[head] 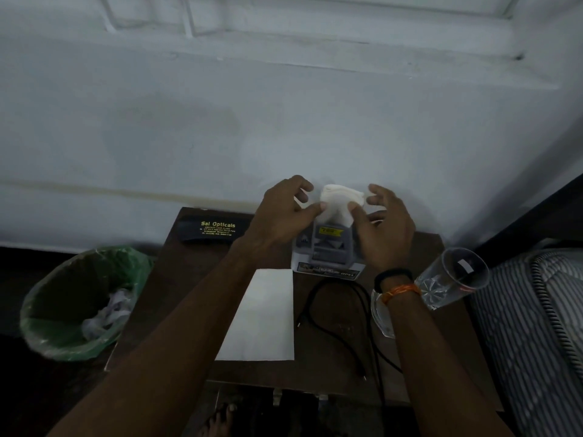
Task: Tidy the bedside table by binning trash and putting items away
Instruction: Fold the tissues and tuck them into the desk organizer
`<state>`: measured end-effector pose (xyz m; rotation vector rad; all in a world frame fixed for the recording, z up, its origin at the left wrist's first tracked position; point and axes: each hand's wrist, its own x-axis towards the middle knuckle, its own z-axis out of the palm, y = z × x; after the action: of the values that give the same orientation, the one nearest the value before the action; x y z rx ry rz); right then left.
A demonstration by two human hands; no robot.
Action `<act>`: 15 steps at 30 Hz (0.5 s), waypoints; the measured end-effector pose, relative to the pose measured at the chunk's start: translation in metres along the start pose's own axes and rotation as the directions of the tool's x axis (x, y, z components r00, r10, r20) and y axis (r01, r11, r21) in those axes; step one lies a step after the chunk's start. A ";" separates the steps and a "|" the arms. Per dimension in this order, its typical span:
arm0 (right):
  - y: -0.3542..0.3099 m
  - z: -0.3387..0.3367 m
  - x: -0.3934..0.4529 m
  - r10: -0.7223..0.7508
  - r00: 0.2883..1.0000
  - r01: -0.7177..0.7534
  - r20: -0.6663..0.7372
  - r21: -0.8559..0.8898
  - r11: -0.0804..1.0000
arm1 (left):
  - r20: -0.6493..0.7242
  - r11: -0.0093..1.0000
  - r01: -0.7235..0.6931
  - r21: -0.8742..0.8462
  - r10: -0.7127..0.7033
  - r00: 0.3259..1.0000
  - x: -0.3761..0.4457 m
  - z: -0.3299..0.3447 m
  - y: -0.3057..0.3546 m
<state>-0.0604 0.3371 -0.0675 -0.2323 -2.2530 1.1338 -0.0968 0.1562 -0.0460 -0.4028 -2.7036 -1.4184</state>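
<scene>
Judging by the crumpled paper already lying in the bin (75, 305), the tidying is partway through, with a good deal left on the table (189, 279). Taking the tissue box (328, 250) as landmark: a white tissue (339, 200) stands out of its top, pinched at its left edge by the left hand (284, 212) and at its right edge by the right hand (383, 228), thumbs pressed against the sheet. It looks soft, creased and folded over at the top. A flat napkin (265, 313) lies just in front-left of the box, a black cable (340, 313) in front, a glass (448, 279) to the right, a black case (209, 231) to the left, and the bin farther left, off the table.
</scene>
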 end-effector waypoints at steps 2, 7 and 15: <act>-0.005 -0.006 -0.001 0.013 0.997 -0.013 -0.077 -0.002 1.000 | -0.059 0.998 0.050 -0.032 -0.051 0.997 -0.017 -0.013 -0.005; -0.028 -0.013 -0.027 -0.027 0.998 0.023 -0.064 -0.065 0.998 | -0.072 0.979 0.201 0.028 -0.199 0.977 -0.071 -0.041 -0.029; -0.035 0.005 -0.111 0.149 0.778 -0.043 0.610 -0.185 0.982 | -0.071 0.894 0.415 0.171 -0.409 0.910 -0.137 -0.049 -0.075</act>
<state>0.0297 0.2673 -0.0901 -0.0294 -2.9587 1.2043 0.0125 0.0476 -0.1017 0.2227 -2.9770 -1.2142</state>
